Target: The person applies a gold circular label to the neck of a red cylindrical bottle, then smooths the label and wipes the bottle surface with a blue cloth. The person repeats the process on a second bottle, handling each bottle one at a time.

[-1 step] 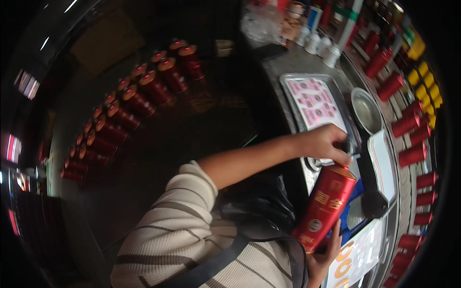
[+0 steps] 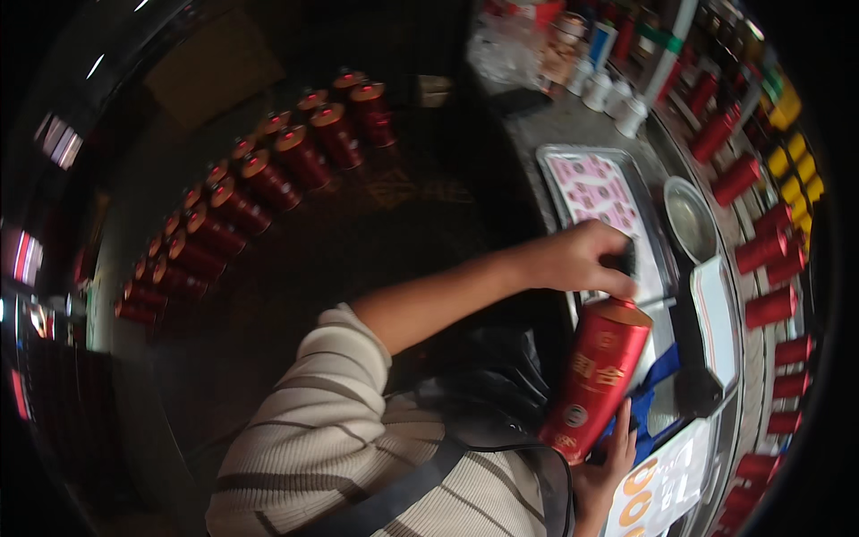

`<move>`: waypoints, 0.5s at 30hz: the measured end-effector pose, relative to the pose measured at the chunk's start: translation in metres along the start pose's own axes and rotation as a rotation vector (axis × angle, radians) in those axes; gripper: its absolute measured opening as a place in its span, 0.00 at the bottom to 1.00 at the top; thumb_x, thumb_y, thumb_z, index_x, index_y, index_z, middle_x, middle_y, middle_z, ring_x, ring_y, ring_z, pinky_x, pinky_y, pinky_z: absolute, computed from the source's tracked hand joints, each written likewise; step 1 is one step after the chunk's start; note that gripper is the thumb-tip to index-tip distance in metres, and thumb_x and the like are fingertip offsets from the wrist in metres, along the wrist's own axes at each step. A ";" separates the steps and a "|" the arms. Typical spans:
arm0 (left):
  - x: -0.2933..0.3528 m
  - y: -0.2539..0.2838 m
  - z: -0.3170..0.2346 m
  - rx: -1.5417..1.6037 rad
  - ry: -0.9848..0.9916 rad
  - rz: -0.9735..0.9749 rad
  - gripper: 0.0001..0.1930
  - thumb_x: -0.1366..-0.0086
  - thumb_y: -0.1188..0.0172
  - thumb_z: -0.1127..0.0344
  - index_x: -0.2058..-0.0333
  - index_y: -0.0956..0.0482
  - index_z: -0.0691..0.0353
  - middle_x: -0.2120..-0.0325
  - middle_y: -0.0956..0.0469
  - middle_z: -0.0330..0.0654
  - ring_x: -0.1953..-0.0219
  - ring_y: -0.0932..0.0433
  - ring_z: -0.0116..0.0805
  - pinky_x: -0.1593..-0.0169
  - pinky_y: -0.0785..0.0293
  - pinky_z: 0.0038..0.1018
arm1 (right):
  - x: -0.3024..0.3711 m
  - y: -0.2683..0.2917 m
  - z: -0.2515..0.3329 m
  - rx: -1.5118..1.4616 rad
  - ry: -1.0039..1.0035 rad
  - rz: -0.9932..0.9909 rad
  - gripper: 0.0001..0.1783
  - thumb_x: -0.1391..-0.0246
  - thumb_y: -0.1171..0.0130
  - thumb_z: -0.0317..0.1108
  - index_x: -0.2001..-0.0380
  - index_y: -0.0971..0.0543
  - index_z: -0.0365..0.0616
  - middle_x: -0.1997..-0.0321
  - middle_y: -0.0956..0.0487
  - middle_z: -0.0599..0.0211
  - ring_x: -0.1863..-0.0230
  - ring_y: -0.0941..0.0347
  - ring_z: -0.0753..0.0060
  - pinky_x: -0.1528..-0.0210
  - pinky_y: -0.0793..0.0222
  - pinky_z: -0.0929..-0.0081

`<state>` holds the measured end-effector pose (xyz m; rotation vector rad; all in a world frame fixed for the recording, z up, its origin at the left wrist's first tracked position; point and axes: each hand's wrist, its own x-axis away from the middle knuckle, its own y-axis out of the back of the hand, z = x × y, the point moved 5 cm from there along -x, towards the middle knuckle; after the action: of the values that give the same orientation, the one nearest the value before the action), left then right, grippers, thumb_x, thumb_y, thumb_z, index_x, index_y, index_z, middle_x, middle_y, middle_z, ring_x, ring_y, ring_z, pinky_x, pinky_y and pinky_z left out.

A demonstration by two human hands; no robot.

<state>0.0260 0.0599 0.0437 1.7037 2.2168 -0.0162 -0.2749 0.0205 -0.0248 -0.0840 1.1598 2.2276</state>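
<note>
A red bottle (image 2: 598, 380) with a golden shoulder and gold markings is held at a tilt in front of my body. My left hand (image 2: 586, 259) grips its neck from above, fingers closed around it. Something dark (image 2: 624, 257) shows by those fingers; its kind is unclear. At the bottle's lower end, my right hand (image 2: 604, 470) holds the base, fingers lying along its side. Blue cloth-like material (image 2: 658, 367) is next to the bottle, with a dark-handled metal tool (image 2: 698, 392) beside it.
Rows of red bottles (image 2: 268, 179) stand at left. On the bench are a metal tray (image 2: 649, 210) with pink labels (image 2: 592, 190), a metal bowl (image 2: 691, 219), a white tray (image 2: 714, 318), a printed sheet (image 2: 658, 483) and white small bottles (image 2: 631, 116). More red bottles (image 2: 771, 307) line the right.
The bottle and my left hand sit slightly further left in the picture and the bottle is more upright. The surroundings have shifted a little to the right. Both hands keep their hold.
</note>
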 end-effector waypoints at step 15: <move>0.643 0.177 -0.125 -1.752 0.645 -1.576 0.17 0.40 0.37 0.58 0.78 0.28 0.65 0.78 0.25 0.55 0.72 0.23 0.57 0.67 0.29 0.49 | -0.097 -0.045 0.083 -0.166 0.075 0.313 0.44 0.51 0.40 0.14 0.28 0.35 0.43 0.29 0.29 0.52 0.82 0.46 0.92 0.80 0.52 0.88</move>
<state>0.0177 0.7375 0.0192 -1.0331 1.8301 1.5361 -0.1540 0.0554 0.0250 -0.0570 1.0857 2.6149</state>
